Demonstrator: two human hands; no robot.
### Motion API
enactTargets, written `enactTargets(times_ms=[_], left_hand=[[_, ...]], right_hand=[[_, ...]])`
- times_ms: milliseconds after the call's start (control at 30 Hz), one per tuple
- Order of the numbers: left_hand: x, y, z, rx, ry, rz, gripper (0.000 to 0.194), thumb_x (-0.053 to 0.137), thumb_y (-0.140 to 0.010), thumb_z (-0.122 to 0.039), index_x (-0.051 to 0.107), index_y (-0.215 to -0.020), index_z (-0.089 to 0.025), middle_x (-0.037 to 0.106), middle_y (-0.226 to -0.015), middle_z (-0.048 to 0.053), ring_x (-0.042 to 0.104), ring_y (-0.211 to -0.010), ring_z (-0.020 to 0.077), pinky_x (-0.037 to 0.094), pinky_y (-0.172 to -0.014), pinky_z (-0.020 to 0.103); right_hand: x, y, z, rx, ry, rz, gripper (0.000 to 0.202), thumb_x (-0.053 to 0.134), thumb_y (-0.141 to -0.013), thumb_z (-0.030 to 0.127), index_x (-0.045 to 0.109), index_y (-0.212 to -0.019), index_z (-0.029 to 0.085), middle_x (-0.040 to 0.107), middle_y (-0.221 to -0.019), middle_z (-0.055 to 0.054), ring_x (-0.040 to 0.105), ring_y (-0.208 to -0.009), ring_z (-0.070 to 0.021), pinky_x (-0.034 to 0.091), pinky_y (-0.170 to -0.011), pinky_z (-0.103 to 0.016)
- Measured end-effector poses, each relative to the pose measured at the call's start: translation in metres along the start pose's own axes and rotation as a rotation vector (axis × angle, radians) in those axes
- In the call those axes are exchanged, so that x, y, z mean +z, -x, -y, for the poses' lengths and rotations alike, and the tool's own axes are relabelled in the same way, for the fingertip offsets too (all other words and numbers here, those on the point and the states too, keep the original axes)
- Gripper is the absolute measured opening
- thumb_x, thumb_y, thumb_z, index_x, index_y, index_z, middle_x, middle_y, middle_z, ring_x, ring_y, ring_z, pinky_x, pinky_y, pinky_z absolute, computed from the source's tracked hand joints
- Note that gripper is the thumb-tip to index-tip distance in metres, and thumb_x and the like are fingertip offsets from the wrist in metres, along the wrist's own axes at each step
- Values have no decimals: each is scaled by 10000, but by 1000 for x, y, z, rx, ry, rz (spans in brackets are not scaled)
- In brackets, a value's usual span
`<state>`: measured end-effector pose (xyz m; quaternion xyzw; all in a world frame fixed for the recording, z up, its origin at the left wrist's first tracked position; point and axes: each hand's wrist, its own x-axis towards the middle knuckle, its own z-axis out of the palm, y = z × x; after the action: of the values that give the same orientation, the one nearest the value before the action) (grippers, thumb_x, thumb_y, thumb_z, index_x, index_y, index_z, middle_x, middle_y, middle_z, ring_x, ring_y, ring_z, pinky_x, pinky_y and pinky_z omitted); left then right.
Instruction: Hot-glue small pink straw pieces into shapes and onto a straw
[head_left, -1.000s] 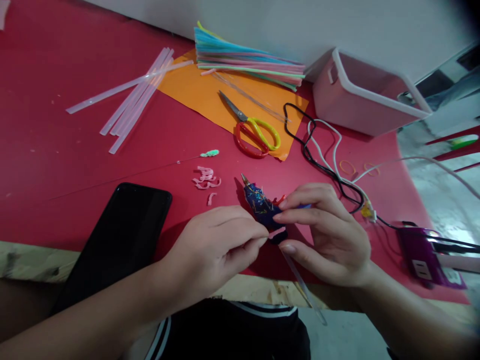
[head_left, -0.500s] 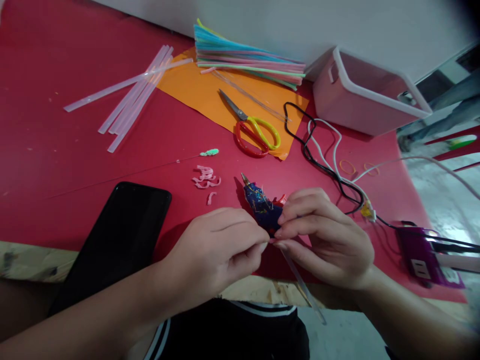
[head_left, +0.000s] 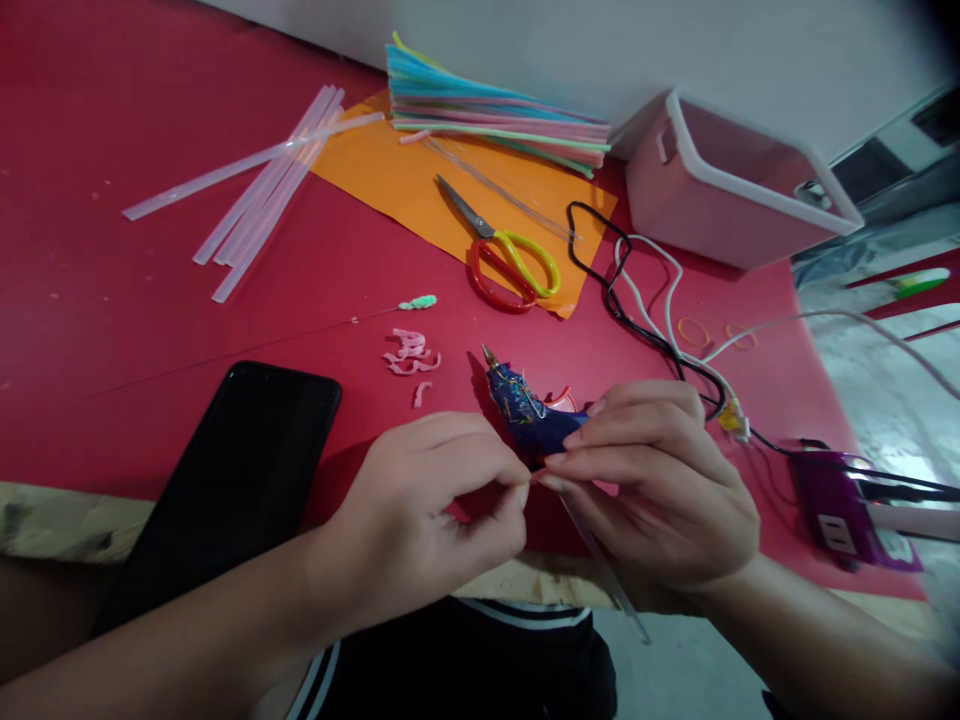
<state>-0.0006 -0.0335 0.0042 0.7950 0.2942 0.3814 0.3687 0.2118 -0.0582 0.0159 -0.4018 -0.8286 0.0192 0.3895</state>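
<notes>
1. Lighting's kinda dim and soft overall, but the red tabletop [head_left: 360,250] goes paler and washed out beyond the right hand [head_left: 667,490].
2. Soft shadows sit left of the left hand [head_left: 427,500] and the glue gun [head_left: 536,425], so light seems to come from the right.
3. Small shiny glints on the scissor handles [head_left: 535,265] ahead of the hands, plus the clear sticks [head_left: 262,190] farther left. The phone [head_left: 236,480] left of the left hand reads nearly black.
4. Fingertips look a bit mushy; the floor [head_left: 862,350] far right of the hands is smeary and bright.
5. Wide-lens stretch toward the sides, and the top right corner fades to black.
</notes>
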Motion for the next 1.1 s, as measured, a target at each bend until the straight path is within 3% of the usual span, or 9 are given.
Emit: enactTargets(times_ms=[167, 367, 667, 1100], left_hand=[[-1, -2, -2, -74, 86, -25, 152, 618, -812, -51, 668, -739, -175, 638, -642, -19, 551, -573, 92, 448, -547, 196], [-1, -3, -6, -104, 112, -41, 148, 637, -791, -36, 678, -716, -157, 621, -627, -33, 538, -566, 74, 435, -545, 175], [-4, -1, -3, -218, 146, -55, 134, 636, -804, -59, 678, -744, -171, 663, -679, -31, 588, -604, 90, 456, -588, 209], [-2, -3, -5, -168, 190, -40, 147, 655, -774, -8, 680, -709, -138, 641, -657, -45, 543, -574, 45, 429, -568, 139]], right_hand=[[2, 1, 8, 16, 38, -72, 249, 824, -748, 107, 713, -917, 253, 705, -789, -18, 622, -827, -217, 510, -715, -397], [4, 4, 12, -13, 155, -137, 169, 816, -792, 180, 698, -854, 285, 697, -740, 6, 626, -758, -203, 502, -671, -407], [4, 0, -1, -25, 53, -64, 240, 805, -801, 152, 738, -1007, 255, 714, -873, -28, 637, -835, -198, 507, -770, -383], [4, -3, 6, -26, 74, -120, 189, 794, -772, 69, 707, -881, 197, 688, -798, -5, 631, -777, -157, 511, -747, -339]])
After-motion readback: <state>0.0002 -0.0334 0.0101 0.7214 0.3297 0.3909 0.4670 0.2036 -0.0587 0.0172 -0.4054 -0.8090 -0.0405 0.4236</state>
